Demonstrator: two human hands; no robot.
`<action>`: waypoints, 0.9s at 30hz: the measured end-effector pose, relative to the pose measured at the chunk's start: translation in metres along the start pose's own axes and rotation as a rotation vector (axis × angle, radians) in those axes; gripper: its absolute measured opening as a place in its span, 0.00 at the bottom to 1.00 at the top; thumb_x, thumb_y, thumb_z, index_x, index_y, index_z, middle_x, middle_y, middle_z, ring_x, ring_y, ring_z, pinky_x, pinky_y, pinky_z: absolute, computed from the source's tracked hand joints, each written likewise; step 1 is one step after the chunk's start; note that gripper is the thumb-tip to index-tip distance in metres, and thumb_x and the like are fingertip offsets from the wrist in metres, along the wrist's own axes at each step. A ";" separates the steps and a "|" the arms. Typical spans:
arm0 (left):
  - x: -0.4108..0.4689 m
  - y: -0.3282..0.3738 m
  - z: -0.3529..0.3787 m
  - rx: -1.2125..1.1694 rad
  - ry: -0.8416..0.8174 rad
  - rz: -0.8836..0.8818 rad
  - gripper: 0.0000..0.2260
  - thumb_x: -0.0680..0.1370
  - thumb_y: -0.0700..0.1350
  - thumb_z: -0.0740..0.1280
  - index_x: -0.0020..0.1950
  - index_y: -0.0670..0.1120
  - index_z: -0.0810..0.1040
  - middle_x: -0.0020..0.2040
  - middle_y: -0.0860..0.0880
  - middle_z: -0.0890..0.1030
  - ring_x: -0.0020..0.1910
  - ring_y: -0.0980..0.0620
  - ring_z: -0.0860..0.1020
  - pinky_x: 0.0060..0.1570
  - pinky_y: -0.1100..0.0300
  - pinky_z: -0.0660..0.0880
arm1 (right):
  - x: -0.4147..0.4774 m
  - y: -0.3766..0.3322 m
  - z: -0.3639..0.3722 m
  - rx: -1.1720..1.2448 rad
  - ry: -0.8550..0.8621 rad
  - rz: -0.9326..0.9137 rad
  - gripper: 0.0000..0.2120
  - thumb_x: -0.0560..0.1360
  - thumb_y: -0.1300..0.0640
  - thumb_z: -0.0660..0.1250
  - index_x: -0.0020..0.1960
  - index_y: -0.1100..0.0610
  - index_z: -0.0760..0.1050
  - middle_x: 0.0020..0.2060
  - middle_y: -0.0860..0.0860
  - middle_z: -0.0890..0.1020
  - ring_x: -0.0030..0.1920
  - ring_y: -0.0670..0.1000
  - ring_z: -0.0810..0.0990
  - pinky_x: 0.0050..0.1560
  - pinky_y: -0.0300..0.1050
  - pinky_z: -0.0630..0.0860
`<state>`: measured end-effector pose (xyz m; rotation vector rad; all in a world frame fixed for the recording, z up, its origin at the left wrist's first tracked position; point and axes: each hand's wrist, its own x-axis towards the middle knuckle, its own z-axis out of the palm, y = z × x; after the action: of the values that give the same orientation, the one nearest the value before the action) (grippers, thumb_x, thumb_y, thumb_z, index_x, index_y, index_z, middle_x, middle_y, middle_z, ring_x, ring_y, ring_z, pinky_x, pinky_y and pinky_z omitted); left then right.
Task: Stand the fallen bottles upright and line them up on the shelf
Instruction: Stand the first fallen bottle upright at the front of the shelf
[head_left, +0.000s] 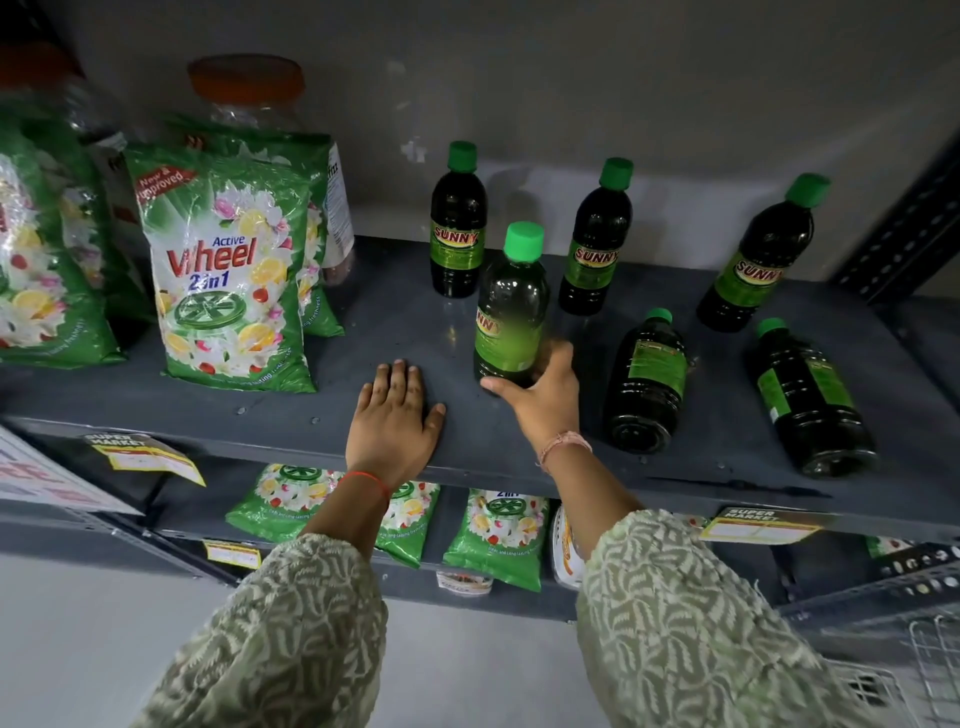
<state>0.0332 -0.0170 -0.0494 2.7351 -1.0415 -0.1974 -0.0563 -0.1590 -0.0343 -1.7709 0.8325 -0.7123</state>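
Shelf (415, 332): dark grey metal board against a pale wall, slotted upright post at the right; a lower shelf below it holds more green packs.
Detergent packs (228, 270): large green bags fill the left part, well apart from the bottles.
Standing bottles: three upright at the back, loosely spaced — back left bottle (458, 228), back middle bottle (595, 244), back right bottle (753, 260).
Fallen bottles: near fallen bottle (647, 384) and far-right fallen bottle (810, 405) lie on their sides, caps toward the wall, bases at the front edge.
Held bottle (511, 306): upright, between the back left and back middle bottles, in front of them.
Right hand (545, 400): fingers wrapped round the held bottle's lower body, thumb across its front.
Left hand (395, 415): flat on the shelf, fingers together, holding nothing.
Risk: the low grip leaves the top free, so a quick release could likely tip it into its back neighbours; the fallen pair could roll off the front edge if nudged.
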 end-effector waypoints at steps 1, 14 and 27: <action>0.000 0.000 0.000 0.001 -0.001 -0.002 0.28 0.80 0.55 0.48 0.76 0.42 0.48 0.79 0.44 0.49 0.78 0.47 0.46 0.77 0.52 0.46 | 0.001 0.002 -0.003 0.014 -0.019 0.018 0.29 0.63 0.62 0.77 0.58 0.60 0.66 0.54 0.56 0.78 0.55 0.55 0.78 0.57 0.47 0.74; -0.001 0.002 -0.001 0.006 -0.009 -0.001 0.28 0.80 0.55 0.48 0.76 0.42 0.47 0.79 0.44 0.49 0.78 0.46 0.46 0.77 0.52 0.45 | 0.004 0.001 -0.005 0.025 -0.066 0.083 0.28 0.60 0.63 0.78 0.54 0.57 0.66 0.52 0.55 0.77 0.54 0.54 0.76 0.59 0.52 0.74; 0.000 0.000 0.000 0.016 -0.006 0.005 0.28 0.80 0.55 0.47 0.76 0.42 0.47 0.79 0.44 0.49 0.78 0.46 0.46 0.77 0.51 0.46 | 0.003 0.006 -0.007 0.078 -0.084 0.023 0.48 0.57 0.62 0.80 0.69 0.61 0.58 0.62 0.53 0.72 0.62 0.49 0.72 0.62 0.41 0.69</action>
<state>0.0334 -0.0174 -0.0499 2.7474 -1.0552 -0.1969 -0.0615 -0.1663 -0.0377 -1.7076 0.7572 -0.6423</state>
